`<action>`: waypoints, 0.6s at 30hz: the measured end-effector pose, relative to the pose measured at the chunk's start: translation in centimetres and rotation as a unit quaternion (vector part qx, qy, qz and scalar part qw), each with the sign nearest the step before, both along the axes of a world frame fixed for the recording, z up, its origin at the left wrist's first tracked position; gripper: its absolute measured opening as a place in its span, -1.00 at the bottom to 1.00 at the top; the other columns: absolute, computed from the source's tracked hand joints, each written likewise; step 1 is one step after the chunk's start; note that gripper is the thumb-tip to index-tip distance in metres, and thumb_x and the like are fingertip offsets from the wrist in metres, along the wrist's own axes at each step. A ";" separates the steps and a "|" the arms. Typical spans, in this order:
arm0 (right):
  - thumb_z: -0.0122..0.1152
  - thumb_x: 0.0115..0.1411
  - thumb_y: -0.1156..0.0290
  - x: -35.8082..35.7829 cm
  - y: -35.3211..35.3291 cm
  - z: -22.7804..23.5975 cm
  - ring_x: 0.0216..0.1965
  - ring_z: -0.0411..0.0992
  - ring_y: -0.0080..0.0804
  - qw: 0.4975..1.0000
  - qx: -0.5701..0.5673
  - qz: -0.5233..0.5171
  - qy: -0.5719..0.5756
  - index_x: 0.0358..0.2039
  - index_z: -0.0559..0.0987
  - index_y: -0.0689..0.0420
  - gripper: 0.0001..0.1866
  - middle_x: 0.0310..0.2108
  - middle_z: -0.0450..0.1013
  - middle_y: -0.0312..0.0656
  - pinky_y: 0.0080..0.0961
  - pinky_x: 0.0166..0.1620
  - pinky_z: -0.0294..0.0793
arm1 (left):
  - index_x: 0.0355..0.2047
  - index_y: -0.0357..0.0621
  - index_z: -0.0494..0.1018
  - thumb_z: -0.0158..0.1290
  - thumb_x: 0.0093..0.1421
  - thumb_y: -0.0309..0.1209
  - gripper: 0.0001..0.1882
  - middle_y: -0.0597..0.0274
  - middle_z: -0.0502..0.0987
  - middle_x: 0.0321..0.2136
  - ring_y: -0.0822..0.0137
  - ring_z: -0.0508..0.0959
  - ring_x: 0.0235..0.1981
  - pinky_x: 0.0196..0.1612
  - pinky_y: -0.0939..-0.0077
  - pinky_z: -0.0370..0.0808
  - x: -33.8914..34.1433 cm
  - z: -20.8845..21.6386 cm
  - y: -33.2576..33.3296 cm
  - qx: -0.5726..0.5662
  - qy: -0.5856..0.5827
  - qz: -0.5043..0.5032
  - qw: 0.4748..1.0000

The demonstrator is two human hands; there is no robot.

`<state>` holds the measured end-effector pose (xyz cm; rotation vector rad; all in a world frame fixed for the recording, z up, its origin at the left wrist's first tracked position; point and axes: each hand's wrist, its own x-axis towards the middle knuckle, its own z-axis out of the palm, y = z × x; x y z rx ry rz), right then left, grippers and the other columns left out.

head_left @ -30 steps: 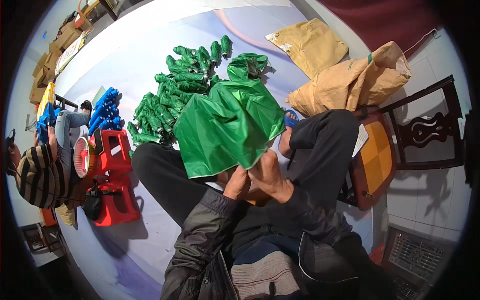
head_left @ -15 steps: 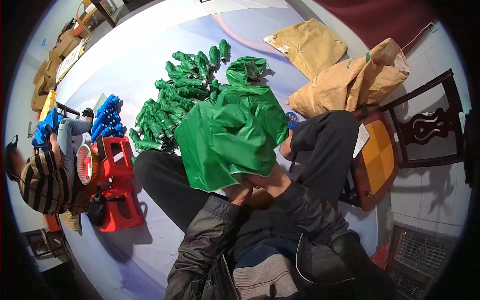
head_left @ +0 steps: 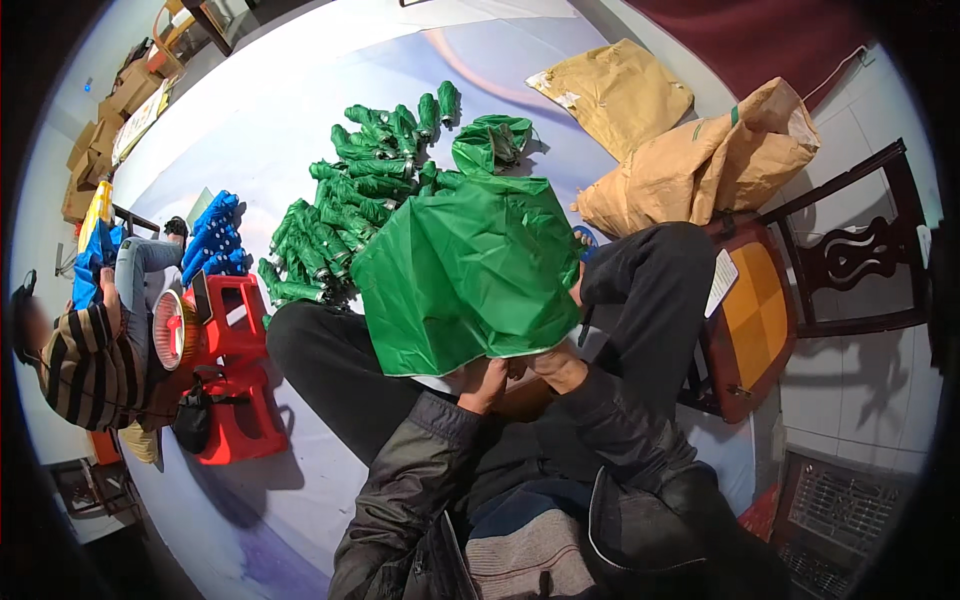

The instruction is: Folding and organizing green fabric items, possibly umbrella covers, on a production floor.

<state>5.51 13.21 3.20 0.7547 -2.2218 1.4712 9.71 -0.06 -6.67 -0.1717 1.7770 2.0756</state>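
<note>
A green umbrella (head_left: 460,270), its canopy partly spread and creased, lies over my lap between my knees. At its near hem my left hand (head_left: 487,383) is closed, with the fingertips tucked under the fabric. Just to the right, my right hand (head_left: 560,367) grips the same hem, its fingers partly covered by the cloth. Whatever lies beneath the canopy, shaft and ribs included, is hidden. Beyond it is a pile of folded green umbrellas (head_left: 325,235), and another loosely bunched green umbrella (head_left: 488,145) sits at the pile's right.
Brown paper sacks (head_left: 715,150) lie at the far right, beside a wooden chair (head_left: 755,310). Red plastic stools (head_left: 245,425) stand at left, near a basket (head_left: 172,330) and blue dotted umbrellas (head_left: 213,240). A person in a striped top (head_left: 85,365) sits there handling blue fabric.
The canopy has spread and smoothed, its near hem lifting slightly. My right hand has shifted a little right, away from my left hand. At left, the other person's blue fabric has moved.
</note>
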 end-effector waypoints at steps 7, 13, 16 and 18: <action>0.11 0.30 0.45 0.4 -0.6 0.4 0.18 0.32 -0.26 0.999 -0.035 0.024 -0.032 0.24 0.28 0.22 -0.49 0.19 0.32 -0.06 -0.37 0.21 0.33 | 0.08 -0.23 0.37 -0.19 0.38 -0.25 -0.60 -0.01 0.53 -0.05 0.12 0.51 -0.01 -0.01 0.21 0.42 -0.1 -3.0 -0.1 -0.046 0.054 -0.032 0.997; 0.05 0.32 0.42 3.8 0.5 -6.1 0.20 0.30 -0.26 0.965 -0.033 0.025 -0.258 0.24 0.28 0.21 -0.51 0.20 0.31 -0.10 -0.39 0.24 0.29 | 0.09 -0.23 0.37 -0.19 0.38 -0.25 -0.60 -0.03 0.52 -0.03 0.09 0.50 0.01 0.02 0.18 0.40 -0.4 -4.8 0.2 -0.091 0.111 -0.065 0.988; 0.05 0.31 0.41 2.8 0.6 -4.7 0.21 0.29 -0.26 0.961 0.013 0.034 -0.276 0.24 0.28 0.20 -0.50 0.21 0.30 -0.10 -0.38 0.24 0.28 | 0.09 -0.23 0.37 -0.18 0.38 -0.25 -0.59 -0.05 0.51 -0.02 0.07 0.49 0.03 0.03 0.16 0.40 -0.3 -5.5 0.4 -0.115 0.139 -0.079 0.980; 0.06 0.31 0.41 3.9 0.6 -3.9 0.21 0.29 -0.26 0.956 0.044 0.040 -0.286 0.24 0.29 0.20 -0.50 0.21 0.30 -0.10 -0.38 0.24 0.28 | 0.09 -0.23 0.37 -0.18 0.37 -0.24 -0.59 -0.05 0.51 -0.01 0.05 0.49 0.03 0.04 0.15 0.39 0.1 -5.9 0.3 -0.131 0.159 -0.088 0.975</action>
